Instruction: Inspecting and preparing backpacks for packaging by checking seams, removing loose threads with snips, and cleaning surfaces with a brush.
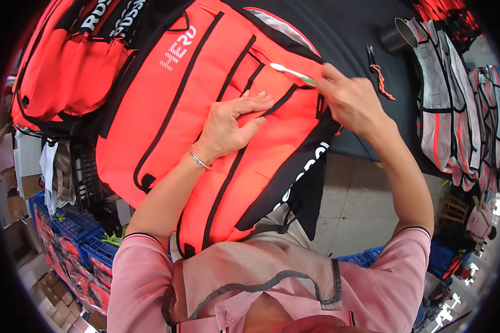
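While the left hand (230,125) rests on the front of the red bag (161,122), its thumb stands apart from the forefinger; I cannot tell whether its other fingers grip cloth. The right hand (347,97) has its fingers closed on one end of a slim white-and-green stick (286,70), white tip over the bag near a black zip (283,96). The bag lies slanted on the black table (366,141), near end close to the body. Best, I judge, to press the cloth flat and guide the stick lightly, clear of the zip.
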`<action>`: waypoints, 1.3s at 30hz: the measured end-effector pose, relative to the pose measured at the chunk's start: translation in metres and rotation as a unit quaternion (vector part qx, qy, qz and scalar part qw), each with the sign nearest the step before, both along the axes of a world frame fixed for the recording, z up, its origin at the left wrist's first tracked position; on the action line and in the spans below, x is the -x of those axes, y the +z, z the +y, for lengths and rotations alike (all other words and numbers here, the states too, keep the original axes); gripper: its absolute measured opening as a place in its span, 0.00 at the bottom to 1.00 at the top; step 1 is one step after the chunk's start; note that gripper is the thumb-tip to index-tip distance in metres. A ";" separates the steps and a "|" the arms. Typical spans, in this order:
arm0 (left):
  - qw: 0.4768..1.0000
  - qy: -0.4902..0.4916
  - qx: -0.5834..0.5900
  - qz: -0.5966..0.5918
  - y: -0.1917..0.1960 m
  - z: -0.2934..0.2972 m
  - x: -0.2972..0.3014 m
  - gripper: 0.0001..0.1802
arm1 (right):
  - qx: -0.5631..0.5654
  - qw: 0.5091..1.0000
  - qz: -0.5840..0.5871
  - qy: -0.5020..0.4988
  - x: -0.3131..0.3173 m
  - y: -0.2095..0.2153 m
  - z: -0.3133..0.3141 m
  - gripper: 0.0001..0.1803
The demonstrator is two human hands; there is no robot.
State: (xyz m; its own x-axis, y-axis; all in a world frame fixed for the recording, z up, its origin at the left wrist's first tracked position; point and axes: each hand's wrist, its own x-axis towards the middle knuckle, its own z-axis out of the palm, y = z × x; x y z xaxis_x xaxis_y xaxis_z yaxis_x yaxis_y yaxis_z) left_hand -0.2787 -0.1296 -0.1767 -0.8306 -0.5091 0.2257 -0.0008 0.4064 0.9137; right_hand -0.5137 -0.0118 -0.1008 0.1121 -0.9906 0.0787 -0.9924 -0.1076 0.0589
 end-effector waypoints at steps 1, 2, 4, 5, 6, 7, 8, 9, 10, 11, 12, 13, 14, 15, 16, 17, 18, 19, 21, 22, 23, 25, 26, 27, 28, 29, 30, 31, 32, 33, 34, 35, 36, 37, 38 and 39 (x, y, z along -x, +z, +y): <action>1.000 -0.004 0.007 0.002 0.001 0.000 0.001 0.21 | 0.003 1.000 -0.001 0.000 -0.002 -0.002 -0.013 0.04; 1.000 -0.006 0.014 0.003 0.001 0.001 0.002 0.21 | 0.010 1.000 0.000 0.022 -0.002 -0.006 -0.027 0.04; 0.999 0.006 0.032 0.009 -0.001 0.002 0.004 0.20 | 0.019 0.999 0.000 0.044 0.001 -0.012 -0.045 0.04; 0.999 0.007 0.033 0.008 -0.001 0.003 0.004 0.20 | 0.032 0.998 -0.015 0.050 0.002 -0.016 -0.051 0.03; 0.999 0.008 0.034 0.009 0.001 0.003 0.005 0.20 | 0.044 0.997 -0.029 0.056 0.003 -0.017 -0.053 0.03; 0.999 0.009 0.038 0.008 0.002 0.001 0.003 0.20 | 0.026 0.998 -0.040 0.052 0.003 -0.017 -0.049 0.03; 0.999 0.003 0.034 0.001 0.004 0.002 -0.001 0.21 | 0.030 0.997 -0.040 0.058 0.001 -0.012 -0.040 0.03; 1.000 -0.003 0.029 -0.006 0.005 0.002 -0.003 0.22 | -0.006 0.998 -0.032 0.049 -0.002 -0.003 -0.028 0.03; 0.999 0.000 0.032 -0.004 0.006 0.003 -0.003 0.22 | -0.042 0.998 -0.022 0.039 -0.002 0.007 -0.014 0.03; 0.999 0.005 0.044 -0.005 0.006 0.004 -0.004 0.21 | -0.038 0.998 -0.022 0.043 0.000 0.013 -0.006 0.03; 0.998 0.011 0.056 -0.006 0.007 0.004 -0.004 0.20 | -0.058 0.998 -0.028 0.029 0.002 0.018 0.002 0.03; 0.998 0.010 0.062 -0.005 0.013 0.002 -0.001 0.20 | -0.076 0.997 -0.033 0.011 0.004 0.020 0.006 0.03; 0.996 0.009 0.018 -0.082 0.025 -0.004 0.008 0.17 | -0.071 0.997 -0.029 0.006 0.007 0.019 0.007 0.03; 0.987 0.009 -0.026 -0.159 0.037 -0.009 0.017 0.16 | -0.060 0.997 -0.047 0.005 0.009 0.014 0.008 0.03; 0.989 0.032 0.083 -0.115 0.050 -0.011 0.027 0.18 | -0.049 0.997 -0.065 0.008 0.010 0.010 0.008 0.02; 0.978 0.058 0.189 -0.071 0.061 -0.014 0.038 0.21 | -0.059 0.998 -0.037 -0.008 0.007 0.007 0.005 0.02; 0.930 0.089 0.354 -0.047 0.070 -0.023 0.052 0.25 | -0.056 0.998 -0.036 -0.006 0.007 0.004 0.004 0.02; 0.853 0.119 0.508 -0.024 0.077 -0.036 0.062 0.28 | -0.044 0.998 -0.033 -0.002 0.005 0.003 0.003 0.02; 0.830 0.115 0.532 -0.123 0.059 -0.070 0.060 0.31 | -0.028 0.999 -0.029 0.009 0.002 0.002 0.002 0.03; 0.802 0.103 0.546 -0.218 0.051 -0.082 0.053 0.34 | -0.033 0.999 -0.027 -0.006 0.002 0.001 0.005 0.04; 0.803 0.104 0.546 -0.217 0.051 -0.090 0.042 0.34 | -0.039 0.999 -0.023 -0.026 0.005 0.000 0.010 0.05; 0.834 0.009 0.500 -0.231 0.046 -0.109 0.009 0.33 | -0.041 0.998 -0.027 -0.046 0.009 -0.008 0.016 0.05; 0.834 0.010 0.499 -0.236 0.032 -0.115 -0.010 0.33 | -0.041 0.997 -0.030 -0.058 0.007 -0.010 0.015 0.06; 0.886 0.011 0.420 -0.195 0.009 -0.115 -0.033 0.33 | -0.046 0.994 -0.054 -0.085 0.005 -0.007 0.014 0.03; 0.928 0.014 0.341 -0.150 -0.003 -0.115 -0.047 0.32 | -0.044 0.995 -0.056 -0.075 0.009 -0.002 0.008 0.03; 0.937 0.025 0.303 -0.170 0.002 -0.108 -0.050 0.32 | -0.030 0.993 -0.107 -0.043 0.016 0.005 0.002 0.02; 0.937 0.029 0.302 -0.173 0.004 -0.112 -0.048 0.32 | -0.016 0.987 -0.156 -0.010 0.020 0.015 -0.006 0.03; 0.938 0.030 0.293 -0.181 0.006 -0.111 -0.052 0.33 | -0.003 0.983 -0.182 -0.029 0.017 0.033 -0.018 0.04; 0.941 0.026 0.284 -0.181 0.005 -0.110 -0.049 0.33 | 0.055 0.966 -0.249 -0.034 0.016 0.040 -0.029 0.04; 0.942 0.030 0.280 -0.181 0.005 -0.108 -0.049 0.33 | 0.081 0.954 -0.285 -0.030 0.011 0.039 -0.043 0.05; 0.945 0.030 0.270 -0.184 0.006 -0.109 -0.049 0.33 | 0.108 0.940 -0.323 -0.025 0.004 0.038 -0.058 0.05; 0.947 0.027 0.263 -0.185 0.007 -0.110 -0.048 0.33 | 0.105 0.947 -0.305 0.002 0.000 0.026 -0.072 0.06; 0.947 0.029 0.262 -0.185 0.007 -0.111 -0.047 0.33 | 0.101 0.952 -0.287 0.029 -0.002 0.010 -0.082 0.06; 0.949 0.028 0.257 -0.179 0.006 -0.109 -0.048 0.33 | 0.043 0.965 -0.257 0.044 -0.004 0.001 -0.088 0.06; 0.952 0.026 0.252 -0.173 0.005 -0.109 -0.048 0.32 | 0.000 0.970 -0.241 0.023 -0.006 -0.010 -0.093 0.07; 0.953 0.031 0.248 -0.170 0.005 -0.109 -0.048 0.32 | -0.010 0.970 -0.243 0.029 -0.008 -0.014 -0.097 0.06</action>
